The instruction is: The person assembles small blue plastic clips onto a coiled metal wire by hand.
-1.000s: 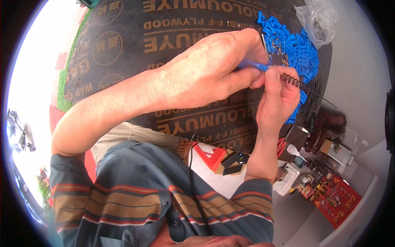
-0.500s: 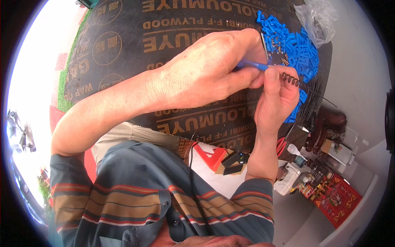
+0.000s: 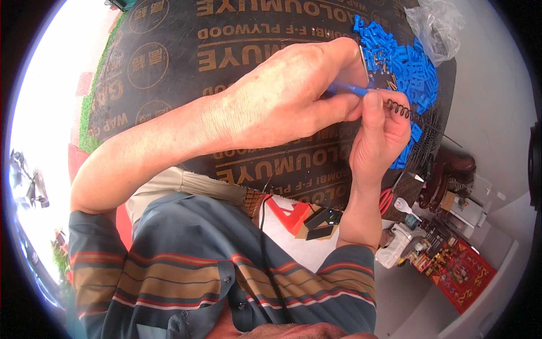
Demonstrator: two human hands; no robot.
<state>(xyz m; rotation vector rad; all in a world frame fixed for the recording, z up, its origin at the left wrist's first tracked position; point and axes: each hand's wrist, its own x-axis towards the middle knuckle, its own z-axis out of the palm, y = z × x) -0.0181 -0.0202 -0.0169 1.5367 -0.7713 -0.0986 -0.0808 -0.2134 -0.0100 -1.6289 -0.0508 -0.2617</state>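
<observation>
My left hand (image 3: 293,93) reaches across the table, its fingers closed around a slim blue plastic piece (image 3: 353,88). Its thumb meets the fingertips of my right hand (image 3: 379,127). My right thumb and forefinger pinch the piece's other end. A dark coil spring (image 3: 398,108) sticks out past my right forefinger; whether it joins the blue piece is hidden by the fingers. A thin metal edge (image 3: 362,58) shows by my left forefinger, and I cannot make out what it belongs to.
Beyond my hands, many blue plastic pieces (image 3: 415,76) are heaped on the dark plywood table (image 3: 169,90), with small brass-coloured metal parts (image 3: 389,79) among them. Dark springs or wires (image 3: 426,138) lie near the right edge. A clear plastic bag (image 3: 437,28) sits at the far right corner.
Both hands keep nearly the same place and grip. The blue piece between them has shifted very slightly.
</observation>
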